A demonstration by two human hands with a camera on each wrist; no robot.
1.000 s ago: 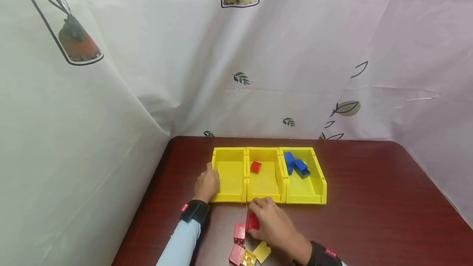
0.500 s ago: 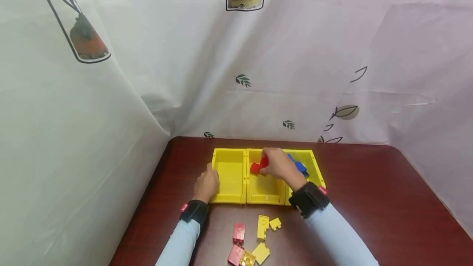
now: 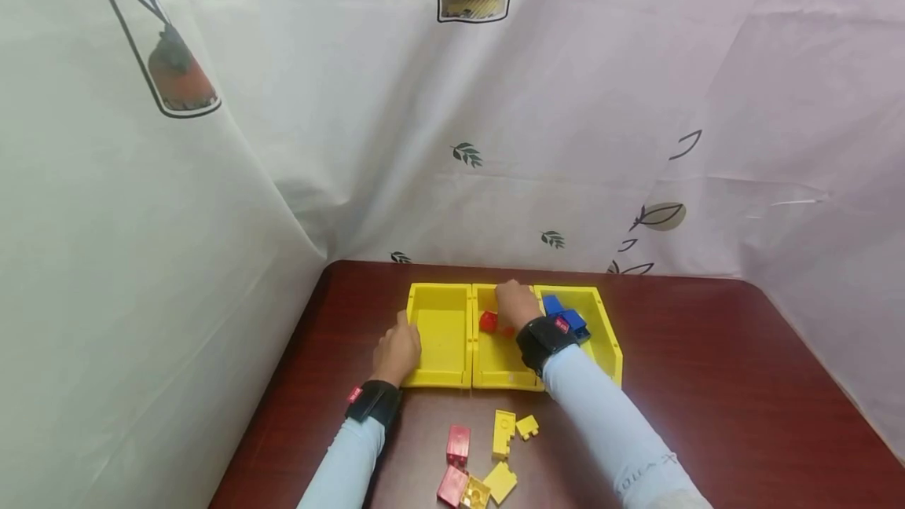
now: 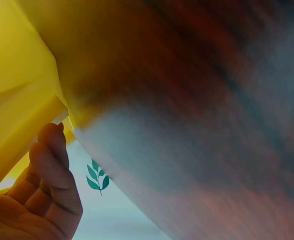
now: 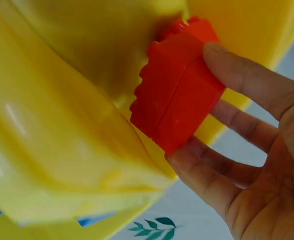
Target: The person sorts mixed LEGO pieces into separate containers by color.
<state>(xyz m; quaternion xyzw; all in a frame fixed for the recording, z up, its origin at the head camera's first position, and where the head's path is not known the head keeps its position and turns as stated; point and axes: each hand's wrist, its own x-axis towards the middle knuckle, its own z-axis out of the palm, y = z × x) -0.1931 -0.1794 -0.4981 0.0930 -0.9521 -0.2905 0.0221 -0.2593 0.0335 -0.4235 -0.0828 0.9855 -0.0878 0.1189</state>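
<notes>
My right hand (image 3: 518, 305) reaches into the middle yellow bin (image 3: 503, 375). In the right wrist view its thumb and fingers pinch a red building block (image 5: 179, 95), studs facing away from the palm and a seam across its side. Another red block (image 3: 488, 321) lies in that bin, left of the hand. My left hand (image 3: 396, 348) holds the outer side wall of the left yellow bin (image 3: 438, 336). Curled fingers (image 4: 52, 165) show right at the bin's edge in the left wrist view; its thumb is hidden.
Blue blocks (image 3: 574, 320) lie in the right yellow bin (image 3: 610, 328), which adjoins the middle one. On the dark red table (image 3: 707, 383), in front of the bins, are pink-red blocks (image 3: 458, 444) and several yellow blocks (image 3: 503, 432). A white printed cloth (image 3: 368, 140) hangs behind.
My right hand has carried the red block from the table in front into the middle bin, uncovering yellow blocks there. My left hand stays at the left bin.
</notes>
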